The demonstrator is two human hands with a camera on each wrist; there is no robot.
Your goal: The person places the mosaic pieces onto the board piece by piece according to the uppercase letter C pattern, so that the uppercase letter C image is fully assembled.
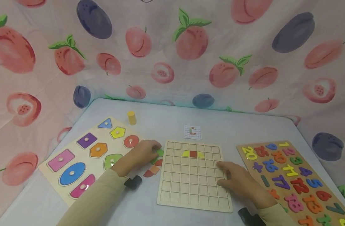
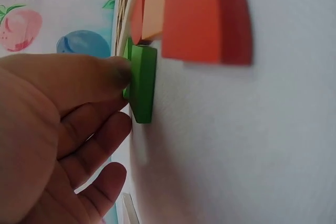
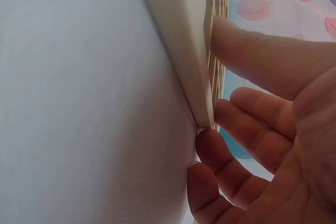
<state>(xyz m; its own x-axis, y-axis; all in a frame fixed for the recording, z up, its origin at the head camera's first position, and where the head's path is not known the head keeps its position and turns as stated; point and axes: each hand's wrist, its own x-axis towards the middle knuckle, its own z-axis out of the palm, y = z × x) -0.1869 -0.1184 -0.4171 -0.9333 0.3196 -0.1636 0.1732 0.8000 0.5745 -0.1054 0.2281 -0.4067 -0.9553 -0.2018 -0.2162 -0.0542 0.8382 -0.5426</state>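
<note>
My left hand [image 1: 144,153] is at the left edge of the grid board [image 1: 193,194], thumb and fingertips at a green block [image 2: 143,85] on the cloth, which they appear to pinch. Part of that block is hidden behind the thumb. Close by lie red blocks [image 1: 148,173] and an orange block [image 1: 154,169]. On the board, a red square [image 1: 193,154] sits between two yellow curved pieces [image 1: 186,153]. My right hand [image 1: 237,179] rests against the board's right edge, fingers loosely bent, thumb and fingertips touching the rim.
A shape puzzle [image 1: 99,163] with knobbed pieces lies left, a number puzzle [image 1: 291,175] right. Behind the board lies a pattern card [image 1: 192,132]. A yellow cylinder [image 1: 131,118] stands at the back left. Fruit-print cloth [image 1: 166,37] hangs behind the table.
</note>
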